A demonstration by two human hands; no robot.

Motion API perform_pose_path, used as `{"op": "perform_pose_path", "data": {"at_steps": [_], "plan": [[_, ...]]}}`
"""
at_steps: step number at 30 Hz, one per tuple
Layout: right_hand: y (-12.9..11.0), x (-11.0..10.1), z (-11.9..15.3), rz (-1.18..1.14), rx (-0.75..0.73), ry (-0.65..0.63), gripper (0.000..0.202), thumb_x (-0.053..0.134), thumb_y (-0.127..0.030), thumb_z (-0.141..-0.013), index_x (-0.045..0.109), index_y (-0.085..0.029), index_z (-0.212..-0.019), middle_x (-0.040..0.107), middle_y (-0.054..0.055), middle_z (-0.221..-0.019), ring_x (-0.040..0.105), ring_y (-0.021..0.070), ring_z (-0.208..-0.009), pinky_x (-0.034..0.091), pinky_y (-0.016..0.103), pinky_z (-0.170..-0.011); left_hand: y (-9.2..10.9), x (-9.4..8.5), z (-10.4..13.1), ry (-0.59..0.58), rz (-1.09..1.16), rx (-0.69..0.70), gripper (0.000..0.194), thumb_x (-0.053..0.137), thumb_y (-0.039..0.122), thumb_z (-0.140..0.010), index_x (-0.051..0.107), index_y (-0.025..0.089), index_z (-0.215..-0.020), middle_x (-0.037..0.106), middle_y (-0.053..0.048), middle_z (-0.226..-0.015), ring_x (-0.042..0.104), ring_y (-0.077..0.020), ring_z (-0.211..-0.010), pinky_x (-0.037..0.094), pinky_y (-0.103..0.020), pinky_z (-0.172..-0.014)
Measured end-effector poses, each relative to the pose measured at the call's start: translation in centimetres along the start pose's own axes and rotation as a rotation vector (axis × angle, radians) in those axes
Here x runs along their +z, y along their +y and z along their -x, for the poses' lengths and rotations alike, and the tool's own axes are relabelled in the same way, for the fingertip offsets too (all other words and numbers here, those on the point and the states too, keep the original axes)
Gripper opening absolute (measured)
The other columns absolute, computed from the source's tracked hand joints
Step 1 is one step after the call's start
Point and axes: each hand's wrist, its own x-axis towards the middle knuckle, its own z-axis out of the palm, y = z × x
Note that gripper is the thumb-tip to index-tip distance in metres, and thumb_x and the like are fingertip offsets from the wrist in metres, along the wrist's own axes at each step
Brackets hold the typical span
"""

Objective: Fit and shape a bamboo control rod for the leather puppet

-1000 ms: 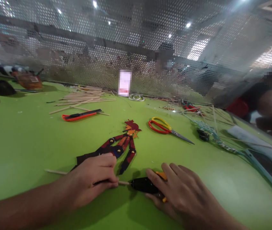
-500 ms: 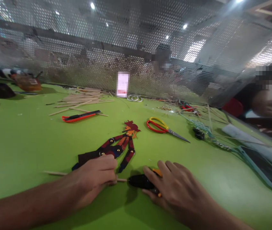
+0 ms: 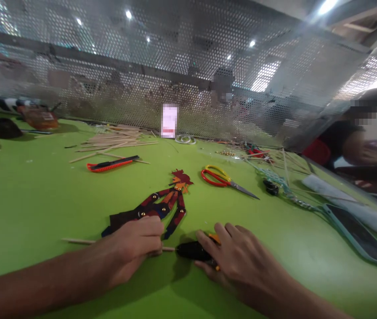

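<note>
My left hand (image 3: 138,243) pinches a thin wooden stick (image 3: 78,241) that lies level just above the green table. The stick's right end meets the tip of a black tool with orange parts (image 3: 193,251). Around that tool's body my right hand (image 3: 231,252) is closed; its handles are partly hidden under the fingers. Just beyond my left hand lies a jointed paper figure (image 3: 175,201) in dark red, orange and black with brass fasteners, its lower part partly covered by the hand. Scissors (image 3: 224,178) with red and yellow handles lie beyond my right hand.
An orange and black cutter (image 3: 113,164) lies before a pile of sticks (image 3: 115,141). A lit phone (image 3: 169,120) leans on the perforated metal screen (image 3: 135,84). To the right are a phone in a teal case (image 3: 361,235) and a white roll (image 3: 334,195). A person sits far right.
The view has shifted slightly, so the right-side objects appear a little further left. Both hands keep their grip, and the stick still meets the tool's tip.
</note>
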Motion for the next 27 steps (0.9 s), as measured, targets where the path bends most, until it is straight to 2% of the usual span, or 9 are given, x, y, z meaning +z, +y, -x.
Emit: {"op": "perform_pose_path", "data": {"at_steps": [3, 9, 13, 16, 20, 23, 27], "plan": [[0.0, 0.1, 0.1, 0.001, 0.002, -0.007, 0.04, 0.067, -0.053, -0.095, 0.059, -0.022, -0.118, 0.066, 0.005, -0.082, 0.065, 0.0253, -0.066, 0.045, 0.036, -0.057, -0.2, 0.2, 0.1, -0.008, 0.012, 0.004, 0.03, 0.041, -0.002, -0.1, 0.06, 0.017, -0.09, 0.056, -0.004, -0.091, 0.052, -0.0181, -0.087, 0.037, -0.029, -0.074], [-0.2, 0.1, -0.3, 0.001, 0.004, -0.031, 0.038, 0.065, -0.054, -0.096, 0.059, -0.023, -0.116, 0.066, 0.005, -0.081, 0.065, 0.0258, -0.065, 0.043, 0.036, -0.057, -0.9, 0.8, 0.0, 0.068, 0.035, 0.067, 0.03, 0.039, -0.001, -0.101, 0.06, 0.017, -0.09, 0.056, -0.003, -0.088, 0.05, -0.0169, -0.083, 0.035, -0.029, -0.072], [-0.1, -0.1, -0.5, 0.004, 0.008, -0.01, 0.036, 0.064, -0.054, -0.096, 0.06, -0.023, -0.115, 0.066, 0.005, -0.081, 0.064, 0.0253, -0.065, 0.041, 0.035, -0.057, -0.8, 0.5, 0.1, 0.029, 0.042, 0.028, 0.031, 0.039, -0.002, -0.1, 0.061, 0.018, -0.094, 0.056, -0.003, -0.092, 0.052, -0.0169, -0.087, 0.037, -0.028, -0.076], [-0.1, -0.1, -0.4, 0.009, 0.008, 0.021, 0.037, 0.067, -0.054, -0.094, 0.06, -0.023, -0.114, 0.066, 0.004, -0.079, 0.063, 0.0237, -0.064, 0.04, 0.034, -0.057, -1.0, 0.6, 0.4, 0.005, -0.028, 0.006, 0.029, 0.041, 0.001, -0.102, 0.061, 0.019, -0.094, 0.055, -0.003, -0.091, 0.052, -0.0172, -0.087, 0.039, -0.027, -0.076], [-0.4, 0.4, 0.1, 0.028, 0.037, 0.099, 0.037, 0.069, -0.052, -0.094, 0.06, -0.024, -0.117, 0.066, 0.004, -0.081, 0.062, 0.0232, -0.068, 0.042, 0.035, -0.061, -1.0, 0.9, 0.7, 0.059, -0.24, 0.05, 0.022, 0.044, 0.008, -0.105, 0.06, 0.019, -0.095, 0.056, -0.003, -0.089, 0.05, -0.0189, -0.083, 0.039, -0.029, -0.074], [-0.5, 0.8, 0.6, 0.052, 0.068, 0.145, 0.037, 0.065, -0.05, -0.097, 0.06, -0.024, -0.123, 0.066, 0.006, -0.085, 0.062, 0.0246, -0.073, 0.045, 0.037, -0.067, -0.2, 0.8, 0.8, 0.026, -0.358, -0.012, 0.02, 0.042, 0.012, -0.105, 0.06, 0.021, -0.103, 0.06, -0.005, -0.096, 0.052, -0.0211, -0.089, 0.04, -0.03, -0.077], [-0.4, 0.8, 0.9, 0.078, 0.025, 0.156, 0.04, 0.061, -0.049, -0.099, 0.061, -0.02, -0.127, 0.067, 0.009, -0.087, 0.062, 0.0258, -0.074, 0.047, 0.039, -0.068, 0.9, 0.3, 1.3, -0.068, -0.315, -0.135, 0.026, 0.037, 0.015, -0.106, 0.058, 0.026, -0.115, 0.062, -0.002, -0.107, 0.055, -0.0171, -0.082, 0.041, -0.025, -0.072]]}}
